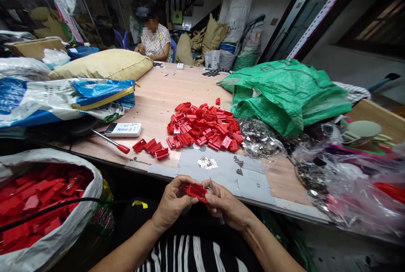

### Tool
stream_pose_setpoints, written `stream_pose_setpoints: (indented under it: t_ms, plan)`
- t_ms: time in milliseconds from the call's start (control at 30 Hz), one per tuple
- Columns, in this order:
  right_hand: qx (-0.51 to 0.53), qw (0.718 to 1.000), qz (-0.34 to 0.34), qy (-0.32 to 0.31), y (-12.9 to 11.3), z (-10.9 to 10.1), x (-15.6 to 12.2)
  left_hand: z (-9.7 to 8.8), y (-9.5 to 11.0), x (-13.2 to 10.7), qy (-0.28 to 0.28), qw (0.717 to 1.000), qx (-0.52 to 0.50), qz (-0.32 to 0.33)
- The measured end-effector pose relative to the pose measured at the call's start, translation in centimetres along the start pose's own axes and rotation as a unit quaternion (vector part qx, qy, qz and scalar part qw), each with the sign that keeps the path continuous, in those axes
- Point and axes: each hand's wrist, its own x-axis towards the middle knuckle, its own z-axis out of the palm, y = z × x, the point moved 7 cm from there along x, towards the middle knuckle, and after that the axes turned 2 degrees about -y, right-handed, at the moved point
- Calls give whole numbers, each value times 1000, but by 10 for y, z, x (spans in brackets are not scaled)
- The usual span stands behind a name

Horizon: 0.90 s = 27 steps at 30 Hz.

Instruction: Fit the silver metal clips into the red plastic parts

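Note:
Above my lap, my left hand (176, 199) pinches one end of a small red plastic housing (196, 192) with its hollow side turned up. My right hand (228, 205) is closed around a thin metal tool (212, 186), whose exact kind I cannot make out. Its thumb and fingertips are at the other end of the housing. Just beyond both hands, small shiny metal pieces (207, 162) lie on a grey sheet (190, 163). A large heap of red housings (204, 124) is behind them, and a short row of housings (155, 149) lies to the left.
An open sack of red parts (98, 183) stands at my left. A red-handled lever (122, 148) juts out near a white box-like device (124, 129). Right of the heap are a green sack (284, 90) and bags of metal parts (259, 139). A person (158, 38) sits across the table.

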Motion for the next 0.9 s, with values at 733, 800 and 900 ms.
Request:
stream_pose_setpoints:
  t_ms: [733,800,900]
  plan:
    - [-678,708,-110,162,-75,-34,56,-25,3,12,111,993,31,37]
    - [-650,729,-135,166,-77,-35,54,-24,1,13,111,993,29,34]
    - [-589,770,-156,190,-78,-42,49,-23,-1,14,111,993,20,26]
